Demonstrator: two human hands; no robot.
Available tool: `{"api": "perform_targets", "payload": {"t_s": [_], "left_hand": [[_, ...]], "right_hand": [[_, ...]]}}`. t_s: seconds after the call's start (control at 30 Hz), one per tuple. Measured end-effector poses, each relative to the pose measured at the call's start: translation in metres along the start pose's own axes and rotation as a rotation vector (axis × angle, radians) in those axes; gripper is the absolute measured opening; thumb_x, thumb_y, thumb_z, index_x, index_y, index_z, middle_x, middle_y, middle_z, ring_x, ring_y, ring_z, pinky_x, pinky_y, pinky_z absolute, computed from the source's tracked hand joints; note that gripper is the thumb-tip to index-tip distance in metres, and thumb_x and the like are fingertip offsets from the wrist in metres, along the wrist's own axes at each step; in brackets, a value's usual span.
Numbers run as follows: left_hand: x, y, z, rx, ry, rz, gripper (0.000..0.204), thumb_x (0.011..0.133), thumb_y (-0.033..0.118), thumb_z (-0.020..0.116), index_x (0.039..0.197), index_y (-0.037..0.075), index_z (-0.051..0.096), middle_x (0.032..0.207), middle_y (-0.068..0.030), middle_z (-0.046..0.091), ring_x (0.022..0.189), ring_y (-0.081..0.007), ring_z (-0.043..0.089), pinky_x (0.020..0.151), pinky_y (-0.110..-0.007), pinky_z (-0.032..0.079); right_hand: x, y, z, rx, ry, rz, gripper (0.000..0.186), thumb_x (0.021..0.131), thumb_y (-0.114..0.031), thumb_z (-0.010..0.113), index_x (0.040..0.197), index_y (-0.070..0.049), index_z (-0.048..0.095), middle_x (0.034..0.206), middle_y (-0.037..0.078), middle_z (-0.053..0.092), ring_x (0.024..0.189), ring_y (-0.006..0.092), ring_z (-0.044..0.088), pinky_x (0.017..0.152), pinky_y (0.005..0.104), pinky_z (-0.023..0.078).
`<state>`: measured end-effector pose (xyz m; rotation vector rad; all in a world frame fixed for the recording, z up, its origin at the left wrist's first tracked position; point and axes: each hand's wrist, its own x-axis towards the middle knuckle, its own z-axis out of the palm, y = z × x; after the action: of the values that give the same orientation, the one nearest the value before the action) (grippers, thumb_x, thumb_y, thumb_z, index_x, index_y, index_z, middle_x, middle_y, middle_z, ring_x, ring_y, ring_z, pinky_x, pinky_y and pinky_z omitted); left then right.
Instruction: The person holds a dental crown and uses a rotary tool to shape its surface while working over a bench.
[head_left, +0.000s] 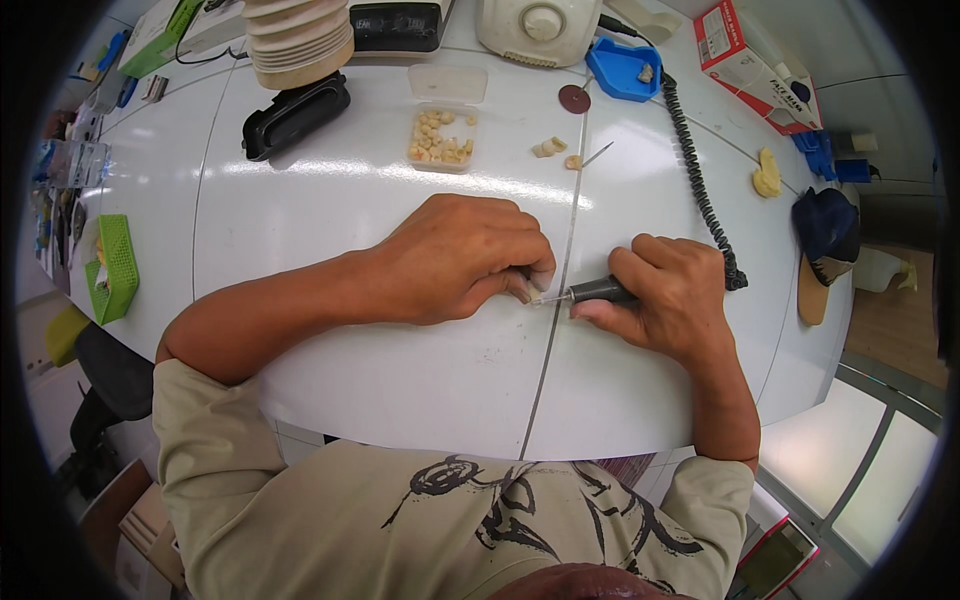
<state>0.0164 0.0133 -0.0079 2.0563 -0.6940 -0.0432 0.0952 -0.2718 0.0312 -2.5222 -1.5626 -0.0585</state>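
Observation:
My left hand [455, 262] is closed, thumb and fingertips pinching a small pale tooth-like piece [535, 296] that is mostly hidden by the fingers. In my right hand [672, 297] is a dark rotary handpiece [598, 290], held like a pen. Its thin metal bit points left and meets the piece at my left fingertips; I cannot tell if they touch. Beyond my left hand stands a clear plastic box [411, 143], its lid raised, with several cream tooth-like pieces [436, 152] inside. More such pieces [550, 147] lie to its right, near a thin pointed metal tool [598, 154].
A coiled black cord [692, 175] runs along the right. At the back are a black case [297, 117], a ribbed hose [297, 40], a control unit with a dial [537, 30], a blue tray [603, 68] and a brown disc [574, 98]. A green basket [118, 268] stands far left.

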Motion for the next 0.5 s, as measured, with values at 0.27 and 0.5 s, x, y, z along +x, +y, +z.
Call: {"api": "perform_targets", "payload": {"t_s": [0.27, 0.5], "left_hand": [[0.0002, 0.0003, 0.0, -0.005, -0.001, -0.006, 0.022, 0.084, 0.003, 0.087, 0.1, 0.007, 0.072, 0.092, -0.0064, 0.073, 0.086, -0.0298, 0.07, 0.075, -0.043, 0.053], [-0.0001, -0.001, 0.002, 0.011, 0.003, 0.001, 0.022, 0.085, 0.003, 0.087, 0.099, 0.007, 0.072, 0.091, -0.0057, 0.073, 0.086, -0.0292, 0.07, 0.075, -0.042, 0.053]], "right_hand": [[0.0008, -0.0007, 0.0003, -0.006, 0.007, 0.007, 0.064, 0.084, -0.073, 0.084, 0.072, -0.013, 0.063, 0.063, 0.001, 0.055, 0.054, 0.0233, 0.061, 0.053, 0.0376, 0.047], [0.0007, -0.0003, 0.0002, 0.006, 0.0, 0.001, 0.064, 0.084, -0.073, 0.084, 0.072, -0.014, 0.063, 0.063, 0.001, 0.054, 0.054, 0.0229, 0.061, 0.053, 0.0375, 0.047]]}}
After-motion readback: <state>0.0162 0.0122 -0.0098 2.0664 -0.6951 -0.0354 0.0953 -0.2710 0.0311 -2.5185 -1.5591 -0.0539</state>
